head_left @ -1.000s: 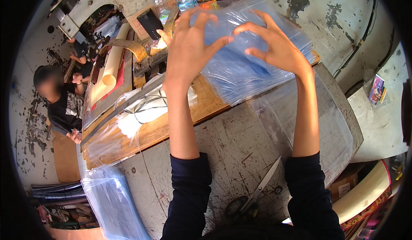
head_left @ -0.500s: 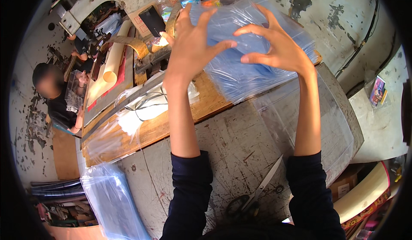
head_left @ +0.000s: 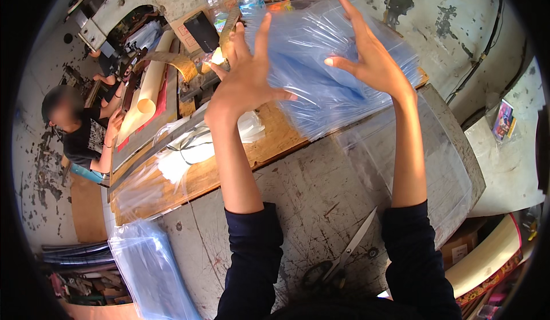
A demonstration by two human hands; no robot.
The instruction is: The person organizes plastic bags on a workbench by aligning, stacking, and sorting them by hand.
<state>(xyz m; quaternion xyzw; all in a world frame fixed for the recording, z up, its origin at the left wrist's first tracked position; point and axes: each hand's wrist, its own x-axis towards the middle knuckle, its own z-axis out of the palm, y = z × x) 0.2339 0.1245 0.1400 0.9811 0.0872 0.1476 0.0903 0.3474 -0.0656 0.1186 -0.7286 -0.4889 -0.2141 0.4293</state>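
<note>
A thick stack of clear bluish plastic sheets or bags [head_left: 321, 105] lies fanned out on the wooden board [head_left: 269, 148] at the far side of the table. My left hand [head_left: 243, 79] is at the stack's left edge, fingers spread, with nothing in it. Over the right part of the stack is my right hand [head_left: 372, 62], its fingers stretched out and the thumb apart from them. Whether either hand touches the plastic I cannot tell. Left of my left forearm sits a bundle of white plastic strips [head_left: 186, 151] with a dark tie around it.
Scissors [head_left: 349, 248] lie partly opened on the scratched grey table [head_left: 223, 251] near me. Another stack of clear plastic [head_left: 149, 268] hangs over the left edge. Bottles [head_left: 250, 0], a black box-shaped thing [head_left: 201, 31] and a cream roll [head_left: 147, 99] stand farther back. A person [head_left: 80, 125] sits at left.
My hands have moved apart: the left one shifted left and slightly down, and the right one's fingers straightened. The person at left no longer holds up the clear plastic.
</note>
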